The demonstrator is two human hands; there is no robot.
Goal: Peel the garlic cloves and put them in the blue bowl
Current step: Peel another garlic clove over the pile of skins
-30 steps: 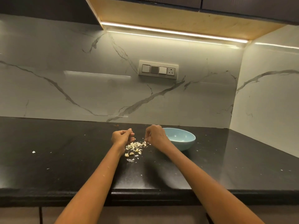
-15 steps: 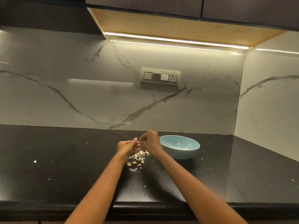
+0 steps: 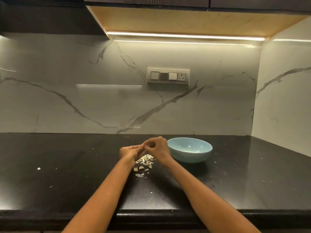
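Fingertips of both hands are meeting above the counter (image 3: 67, 165): the left hand (image 3: 130, 151) and the right hand (image 3: 155, 147) are pinching something tiny between them, likely a garlic clove, too small to confirm. Loose cloves and skins (image 3: 143, 163) are lying beneath, just left of the blue bowl (image 3: 190, 149). A clove is probably handling light, firm and slippery, its papery skin tearing easily; gripping it at the ends looks best.

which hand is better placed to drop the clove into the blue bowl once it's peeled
Probably the right hand. It sits directly beside the blue bowl, nearly touching its near rim, while the left hand is on the far side of it, above the garlic pile. Which hand actually grips the clove is too small to tell.
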